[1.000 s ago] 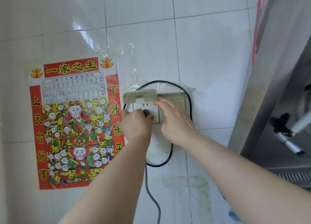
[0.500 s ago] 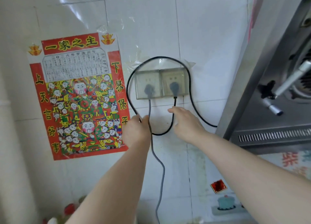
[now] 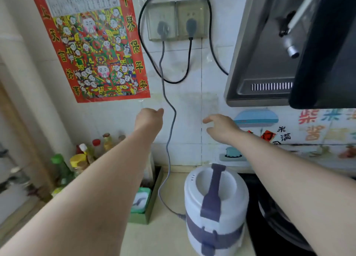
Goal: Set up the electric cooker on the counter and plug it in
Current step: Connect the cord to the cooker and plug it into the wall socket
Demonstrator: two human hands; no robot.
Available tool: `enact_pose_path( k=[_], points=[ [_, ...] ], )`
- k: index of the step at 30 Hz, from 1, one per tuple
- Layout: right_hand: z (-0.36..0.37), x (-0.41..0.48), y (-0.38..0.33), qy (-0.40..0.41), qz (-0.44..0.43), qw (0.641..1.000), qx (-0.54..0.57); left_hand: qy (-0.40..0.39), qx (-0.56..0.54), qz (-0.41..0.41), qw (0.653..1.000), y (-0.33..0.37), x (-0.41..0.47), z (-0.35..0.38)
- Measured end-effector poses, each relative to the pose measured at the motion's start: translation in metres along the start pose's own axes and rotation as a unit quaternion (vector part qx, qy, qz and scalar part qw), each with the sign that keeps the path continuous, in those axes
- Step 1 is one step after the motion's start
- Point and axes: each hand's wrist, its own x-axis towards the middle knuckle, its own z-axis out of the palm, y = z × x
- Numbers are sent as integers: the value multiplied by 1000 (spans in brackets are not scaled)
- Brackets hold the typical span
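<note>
- Nearest, low and right of centre: cooker (image 3: 215,203), upright on the table (image 3: 169,240), long axis vertical, dark strap handle running front to back over the lid.
- From its left flank: grey cord (image 3: 169,159), out across the table, then up the tiled wall in loose bends, slack all the way.
- Just left of the cord's foot: green box (image 3: 143,203) on the table; behind it, bottles (image 3: 92,150) in the corner.
- Mid-air above the cooker: left hand (image 3: 149,118), fingers curled in behind its back, nothing seen in them; close beside the cord on its left, contact not clear.
- Across the cord: right hand (image 3: 221,127), fingers (image 3: 207,120) loose and a little spread, gripping nothing, clear of cord and wall.
- Key relation: cooker below both hands and nearer the body, almost straight under the right hand, so nearer to it; a reach from either would go down and back.
- Farthest, high on the wall: socket (image 3: 176,21) under a clear cover, grey plug (image 3: 163,29) seated in its left half, black plug (image 3: 191,25) in the right.
- Judged from this: plugging in done, only switching on or a last nudge of the cooker left.
</note>
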Motion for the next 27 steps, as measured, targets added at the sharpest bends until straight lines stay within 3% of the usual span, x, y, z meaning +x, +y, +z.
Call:
enact_pose_path(
  k=[5,7,11,21,27],
  points=[
    [26,-33,65,-33,114,983,139,-95,-6,-98,991,-42,-54,38],
    [37,-48,91,-29,192,956,222,-135,-43,-148,979,-59,-76,52],
    [55,-73,130,-51,302,895,325,-139,-76,-302,940,-90,-126,70],
    [98,-97,144,-94,345,811,464,-268,-150,-383,871,-114,-200,99],
    [98,-100,137,-98,333,815,464,-240,-191,-399,864,-107,-200,105]
  ],
)
